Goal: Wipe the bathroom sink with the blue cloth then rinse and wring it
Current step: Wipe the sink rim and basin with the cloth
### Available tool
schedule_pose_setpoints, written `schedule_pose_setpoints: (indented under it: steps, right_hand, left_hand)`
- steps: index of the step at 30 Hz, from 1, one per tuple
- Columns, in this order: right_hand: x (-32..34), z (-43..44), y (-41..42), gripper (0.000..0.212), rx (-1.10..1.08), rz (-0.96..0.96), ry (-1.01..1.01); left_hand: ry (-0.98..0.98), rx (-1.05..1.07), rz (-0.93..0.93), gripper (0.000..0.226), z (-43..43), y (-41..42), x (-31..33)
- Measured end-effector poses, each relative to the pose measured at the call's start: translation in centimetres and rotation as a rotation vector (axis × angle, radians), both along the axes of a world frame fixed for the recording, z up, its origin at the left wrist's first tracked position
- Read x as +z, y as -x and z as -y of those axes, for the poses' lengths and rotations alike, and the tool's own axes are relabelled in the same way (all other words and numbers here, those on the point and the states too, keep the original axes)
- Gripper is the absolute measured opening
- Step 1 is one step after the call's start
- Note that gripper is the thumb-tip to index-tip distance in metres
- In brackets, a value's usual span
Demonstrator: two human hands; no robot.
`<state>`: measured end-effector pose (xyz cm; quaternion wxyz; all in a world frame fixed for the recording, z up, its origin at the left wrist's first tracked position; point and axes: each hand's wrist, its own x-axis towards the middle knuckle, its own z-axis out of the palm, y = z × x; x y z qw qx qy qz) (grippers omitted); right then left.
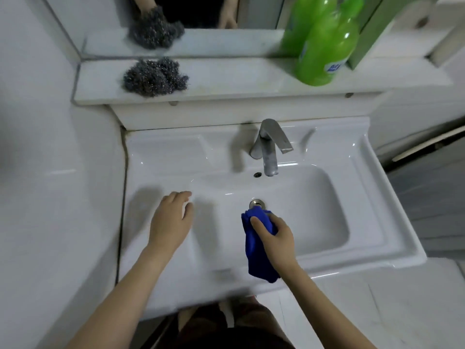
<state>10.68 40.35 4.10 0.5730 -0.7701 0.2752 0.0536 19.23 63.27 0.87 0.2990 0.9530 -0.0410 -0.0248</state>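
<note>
The white bathroom sink (314, 197) fills the middle of the view, with a metal drain (256, 203) at the basin's centre. My right hand (275, 236) grips the bunched blue cloth (258, 250) just in front of the drain; the cloth's lower part hangs over the basin's front wall. My left hand (171, 220) lies with relaxed fingers on the sink's flat left rim, holding nothing. The grey metal faucet (270, 147) stands at the back of the basin, and no water runs from it.
On a white shelf (226, 79) behind the sink lie a steel wool scrubber (154, 78) at the left and a green bottle (324, 54) at the right. A mirror (201, 11) rises above it. White tiled wall lies left; floor lies right.
</note>
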Motion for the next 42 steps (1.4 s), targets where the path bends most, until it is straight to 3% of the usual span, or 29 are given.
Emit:
schedule_pose_setpoints:
  steps: [4,10,15,22,25,32,38,42]
  right_hand:
    - [4.0,1.6,5.0,0.003,-0.077,0.083,0.047]
    - [4.1,4.6,12.3,0.004,-0.118,0.036,0.14]
    - [3.3,9.2,13.5,0.005,-0.065,0.003,0.173]
    - [2.9,18.8,7.6,0.012,0.074,0.069,0.144]
    - [2.9,23.5,5.1,0.015,0.145,0.092,0.162]
    - [1.7,30.7,0.5,0.004,0.26,0.061,0.174]
    - [-0.3,30.1,-6.1,0.037,0.254,0.109,0.129]
    - [-2.1,27.2,-12.8,0.043,0.381,0.199,0.253]
  left_hand:
    - [0.084,-0.107,0.029,0.023,1.5,6.1,2.2]
    - [0.086,-0.272,-0.178,0.058,3.5,12.7,0.4]
    - [-0.009,-0.33,-0.203,0.067,4.5,15.6,-1.0]
    - [0.043,-0.023,-0.06,0.053,13.1,13.1,0.3]
    - [0.112,0.104,-0.091,0.049,18.4,12.8,0.6]
    - [0.096,0.1,-0.169,0.048,26.0,14.3,-1.0]
    - [0.016,0.103,-0.199,0.056,26.0,9.4,-2.1]
    - [0.004,0.181,-0.113,0.06,23.7,1.9,-3.7]
